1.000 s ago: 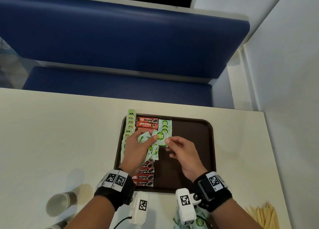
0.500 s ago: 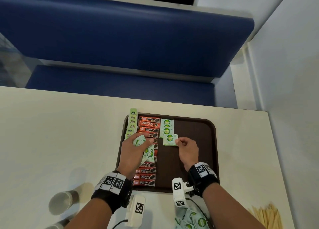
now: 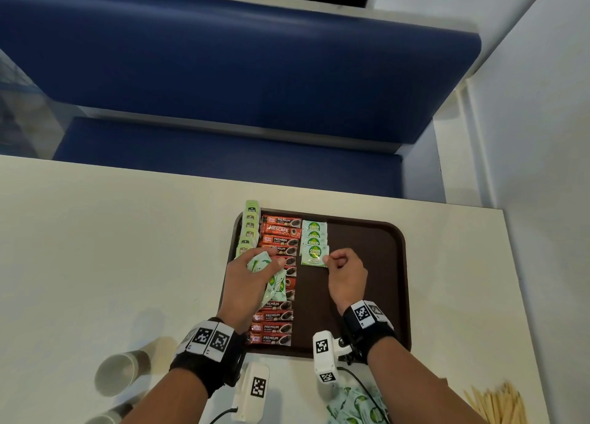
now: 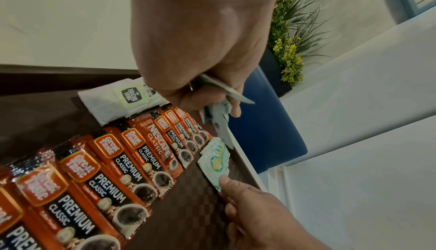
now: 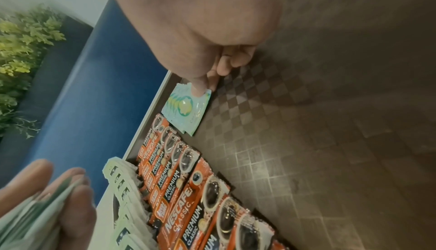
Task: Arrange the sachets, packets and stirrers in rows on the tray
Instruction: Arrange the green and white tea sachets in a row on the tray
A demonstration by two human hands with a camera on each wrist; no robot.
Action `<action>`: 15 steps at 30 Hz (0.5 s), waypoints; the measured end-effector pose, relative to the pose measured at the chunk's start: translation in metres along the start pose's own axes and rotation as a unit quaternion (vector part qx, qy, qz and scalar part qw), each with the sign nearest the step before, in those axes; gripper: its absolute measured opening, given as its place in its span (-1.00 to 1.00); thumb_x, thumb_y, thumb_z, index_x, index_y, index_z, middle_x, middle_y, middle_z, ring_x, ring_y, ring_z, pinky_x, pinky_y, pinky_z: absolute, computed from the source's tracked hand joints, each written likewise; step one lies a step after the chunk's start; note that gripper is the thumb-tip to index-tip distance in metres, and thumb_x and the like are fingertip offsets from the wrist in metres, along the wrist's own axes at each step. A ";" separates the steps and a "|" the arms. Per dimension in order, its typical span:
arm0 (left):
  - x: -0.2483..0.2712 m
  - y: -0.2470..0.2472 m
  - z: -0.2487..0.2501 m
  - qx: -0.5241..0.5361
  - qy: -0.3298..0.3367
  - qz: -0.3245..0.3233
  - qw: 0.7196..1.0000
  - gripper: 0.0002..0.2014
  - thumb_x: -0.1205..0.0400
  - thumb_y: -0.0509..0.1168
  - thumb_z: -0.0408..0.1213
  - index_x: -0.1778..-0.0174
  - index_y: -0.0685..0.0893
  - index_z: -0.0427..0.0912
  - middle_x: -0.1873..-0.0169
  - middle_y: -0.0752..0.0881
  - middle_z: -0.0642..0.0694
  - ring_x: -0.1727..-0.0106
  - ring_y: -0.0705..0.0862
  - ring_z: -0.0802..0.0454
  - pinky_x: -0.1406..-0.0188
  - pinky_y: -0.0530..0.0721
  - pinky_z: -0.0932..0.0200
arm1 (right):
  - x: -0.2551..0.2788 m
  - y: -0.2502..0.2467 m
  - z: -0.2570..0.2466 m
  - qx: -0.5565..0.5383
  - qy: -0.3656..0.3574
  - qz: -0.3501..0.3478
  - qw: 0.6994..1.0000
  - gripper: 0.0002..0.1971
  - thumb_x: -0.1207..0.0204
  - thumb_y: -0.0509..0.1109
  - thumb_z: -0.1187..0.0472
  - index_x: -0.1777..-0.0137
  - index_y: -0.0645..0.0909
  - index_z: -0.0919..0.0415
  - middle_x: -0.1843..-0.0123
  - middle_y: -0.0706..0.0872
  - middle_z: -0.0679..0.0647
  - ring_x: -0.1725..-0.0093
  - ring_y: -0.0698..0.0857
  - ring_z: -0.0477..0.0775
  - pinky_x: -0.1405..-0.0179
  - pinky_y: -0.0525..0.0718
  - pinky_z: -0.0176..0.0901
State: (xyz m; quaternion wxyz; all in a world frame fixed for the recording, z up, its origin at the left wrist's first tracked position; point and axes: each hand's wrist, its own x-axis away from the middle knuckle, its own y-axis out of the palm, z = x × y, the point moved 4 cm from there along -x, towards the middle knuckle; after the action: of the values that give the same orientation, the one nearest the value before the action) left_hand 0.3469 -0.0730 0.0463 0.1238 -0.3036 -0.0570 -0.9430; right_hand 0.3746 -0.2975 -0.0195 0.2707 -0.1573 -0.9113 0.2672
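Pinching the front sachet [image 3: 314, 257], right hand [image 3: 346, 276] beside bare tray [image 3: 367, 264].

The head view looks steeply down from above the near edge of the table [image 3: 95, 232], taking in the whole tray [image 3: 367, 264], both forearms and the blue bench [image 3: 223, 72] beyond. The left wrist view sits close behind the left hand [image 4: 200, 39], low over the tray's left side, facing far and right. The right wrist view rides close behind the right hand [image 5: 200, 20], facing far and left. All three share the row of coffee packets [image 3: 277, 241] and the green sachets [image 3: 314, 244]
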 end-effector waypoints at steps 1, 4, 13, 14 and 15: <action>0.000 0.000 0.000 0.002 0.002 -0.001 1.000 -0.81 -0.63 0.63 -0.30 -0.14 0.89 -0.07 -0.06 0.93 -0.09 -0.01 0.95 -0.06 0.06 0.92 -0.03 | 0.000 0.000 0.001 0.002 -0.001 0.001 1.000 -0.91 -0.64 0.59 0.20 -0.01 0.72 0.14 0.22 0.73 -0.13 0.23 0.70 -0.20 0.30 0.53 -0.37; 0.000 0.000 0.000 0.004 0.001 -0.001 1.000 -0.81 -0.63 0.63 -0.30 -0.15 0.89 -0.08 -0.05 0.94 -0.09 -0.01 0.95 -0.06 0.04 0.92 -0.05 | -0.001 0.002 0.002 0.005 -0.002 0.000 1.000 -0.89 -0.64 0.59 0.18 -0.01 0.70 0.12 0.21 0.74 -0.12 0.22 0.71 -0.18 0.28 0.57 -0.32; 0.000 -0.002 -0.004 0.003 -0.010 0.005 1.000 -0.78 -0.62 0.64 -0.27 -0.17 0.88 -0.06 -0.10 0.93 -0.10 -0.02 0.95 -0.06 -0.01 0.93 -0.13 | -0.002 0.004 0.003 0.023 -0.015 -0.005 1.000 -0.88 -0.64 0.59 0.13 -0.01 0.70 0.11 0.19 0.76 -0.10 0.19 0.74 -0.16 0.27 0.59 -0.32; 0.000 -0.002 -0.004 0.006 -0.010 0.004 1.000 -0.77 -0.62 0.64 -0.27 -0.18 0.88 -0.07 -0.10 0.93 -0.10 -0.02 0.95 -0.07 0.00 0.93 -0.12 | -0.002 0.004 0.003 0.022 -0.015 -0.005 1.000 -0.88 -0.64 0.59 0.14 0.00 0.70 0.11 0.19 0.76 -0.10 0.19 0.74 -0.17 0.28 0.59 -0.32; 0.000 -0.002 -0.004 0.008 -0.009 0.003 1.000 -0.77 -0.62 0.64 -0.28 -0.18 0.88 -0.08 -0.10 0.93 -0.11 -0.02 0.95 -0.07 0.01 0.92 -0.11 | -0.002 0.004 0.003 0.022 -0.016 -0.005 1.000 -0.88 -0.64 0.59 0.14 0.00 0.70 0.11 0.19 0.76 -0.10 0.19 0.74 -0.17 0.28 0.60 -0.33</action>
State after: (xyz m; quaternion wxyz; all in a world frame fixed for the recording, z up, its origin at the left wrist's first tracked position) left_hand 0.3442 -0.0720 0.0436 0.1284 -0.3117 -0.0649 -0.9392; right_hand 0.3752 -0.2963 -0.0254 0.2612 -0.1424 -0.9100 0.2887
